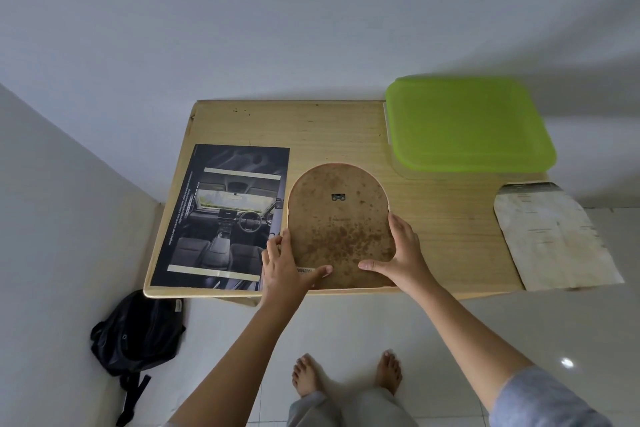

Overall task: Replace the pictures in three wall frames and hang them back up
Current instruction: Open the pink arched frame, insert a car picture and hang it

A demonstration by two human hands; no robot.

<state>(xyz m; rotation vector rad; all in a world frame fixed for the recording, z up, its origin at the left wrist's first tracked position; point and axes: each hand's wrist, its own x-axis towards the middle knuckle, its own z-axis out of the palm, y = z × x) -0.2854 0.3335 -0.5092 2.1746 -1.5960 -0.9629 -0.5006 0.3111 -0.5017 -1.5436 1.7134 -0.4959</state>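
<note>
Arched frame, back up, between left hand and right hand, thumbs atop.

I see the frame flat mid-table, centre of view. The car picture lies just left of it and the lidded box sits upper right. A paper overhangs the table's right edge, and a backpack is on the floor, lower left.
</note>
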